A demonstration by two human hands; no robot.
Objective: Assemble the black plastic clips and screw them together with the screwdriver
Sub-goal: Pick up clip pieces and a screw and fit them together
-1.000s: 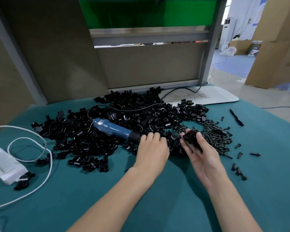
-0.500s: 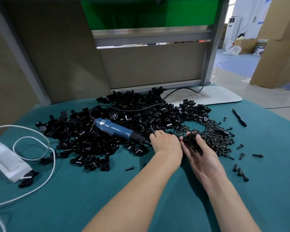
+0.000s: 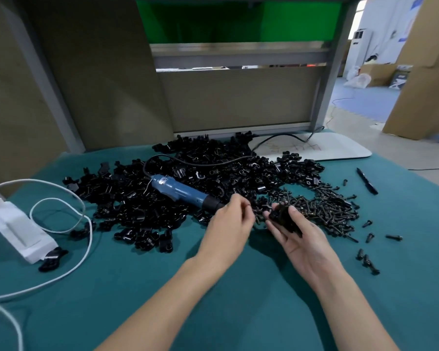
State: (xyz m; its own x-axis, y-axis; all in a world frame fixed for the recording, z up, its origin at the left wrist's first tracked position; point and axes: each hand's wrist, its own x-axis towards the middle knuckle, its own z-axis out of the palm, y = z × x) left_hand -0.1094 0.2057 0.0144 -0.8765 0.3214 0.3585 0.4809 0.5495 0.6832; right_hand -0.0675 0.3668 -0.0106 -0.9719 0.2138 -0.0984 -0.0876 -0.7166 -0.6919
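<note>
Head view, looking down on a table under a teal cloth (image 3: pixel 238 312). The right hand (image 3: pixel 304 244) is turned palm up near the middle of the table. A black clip (image 3: pixel 284 219) lies across its fingers with the thumb pressed on top, so the hand grips the piece.

Just to its left, the left hand (image 3: pixel 226 229) is back up, with its fingers curled down at the near edge of the pile of black clips (image 3: pixel 137 203). Thumb and forefinger sit close together, but the hand is blurred and I cannot tell whether they pinch anything.

The pile spreads across the middle of the cloth from the left toward the far right. The screwdriver (image 3: pixel 178 190) lies on top of it untouched, with its blue body slanting and its black nose pointing near-right, just beside the left hand. Its black cord (image 3: pixel 213 162) loops off the far end and runs right, over a white board (image 3: pixel 340 152) at the far edge.

A heap of dark screws (image 3: pixel 327 206) lies right of the hands and meets the right side of the clip pile. Stray screws (image 3: pixel 393 237) are scattered on the cloth farther right and nearer. A black pen (image 3: pixel 367 180) lies far right, apart from the screws.

At the left edge sits a white power box (image 3: pixel 18 231) with a white cable (image 3: pixel 86 239) looping around it. One lone clip (image 3: pixel 52 259) rests against its near end.
</note>
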